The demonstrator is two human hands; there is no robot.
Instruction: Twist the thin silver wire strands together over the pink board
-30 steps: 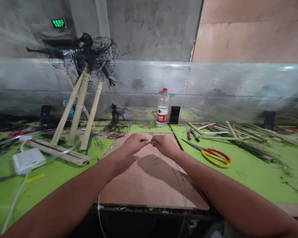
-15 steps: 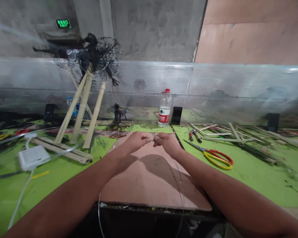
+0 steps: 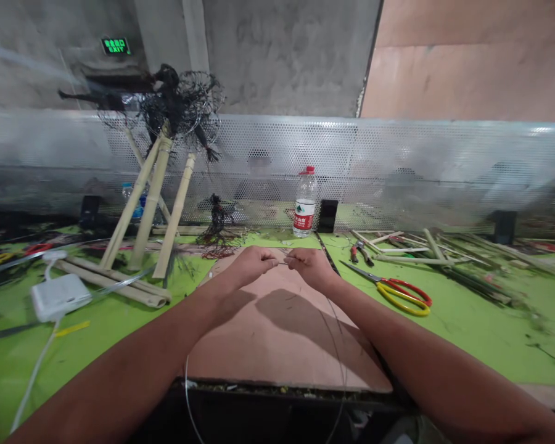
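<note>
Over the far part of a brown board (image 3: 259, 345), my left hand (image 3: 255, 262) and my right hand (image 3: 309, 264) face each other, fingertips nearly meeting. Both are closed in a pinch on a thin wire (image 3: 343, 369), a short stretch of which shows between them. From the hands the wire seems to loop down past the board's near edge, showing at the lower left and lower right. Its ends and the exact spot under my fingertips are too small to make out. Scissors (image 3: 404, 296) with red and yellow handles lie right of my right forearm.
Bamboo poles (image 3: 150, 203) with black wire tangles lean at the left, beside a white adapter (image 3: 61, 297). A water bottle (image 3: 304, 213) and a black phone (image 3: 327, 216) stand behind my hands. Pliers (image 3: 361, 251) and bamboo strips (image 3: 404, 259) lie to the right.
My fingertips have shifted slightly on the wire, and a little more of it shows between them. The hanging wire loop has swayed slightly right. The whole view has shifted a bit.
</note>
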